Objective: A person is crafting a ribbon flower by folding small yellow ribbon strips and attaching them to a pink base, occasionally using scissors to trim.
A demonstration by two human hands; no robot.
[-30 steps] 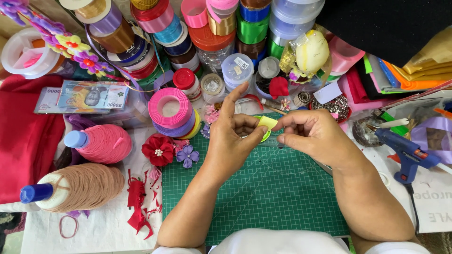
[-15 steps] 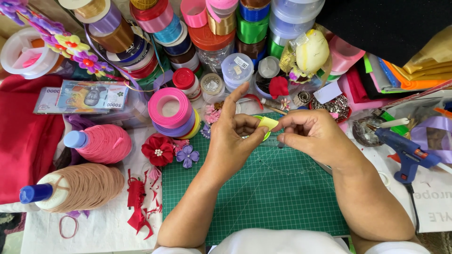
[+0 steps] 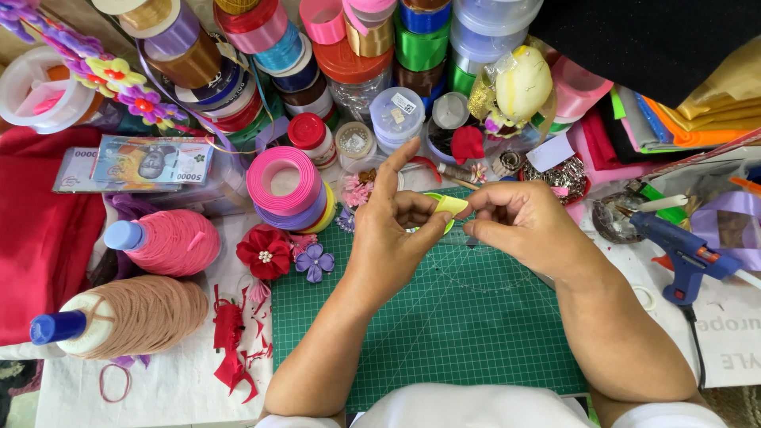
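Yellow ribbon piece [image 3: 450, 205] sits pinched between my two hands above the green mat [image 3: 444, 317], near its far edge. My left hand [image 3: 392, 238] grips it between thumb and middle fingers, with the index finger standing straight up. My right hand [image 3: 519, 226] is closed narrow, thumb and forefinger nipping the ribbon's right end; I cannot tell whether they also hold a pin or needle.

Just left of my left hand stands a stack of pink, purple and yellow ribbon rolls [image 3: 287, 190]. Near it, at the mat's corner, lie a red fabric flower [image 3: 265, 254] and a small purple flower [image 3: 315, 261], touching each other. Further left on the bench, two thread cones lie on their sides: a pink one [image 3: 170, 242] and a tan one [image 3: 131, 313]. Red ribbon scraps [image 3: 231, 345] lie beside the mat's left edge. A blue glue gun [image 3: 683, 252] rests well to the right of my right hand. Many ribbon spools [image 3: 261, 36] and small jars crowd the far side of the bench, with folded cloth [image 3: 682, 119] at the far right.
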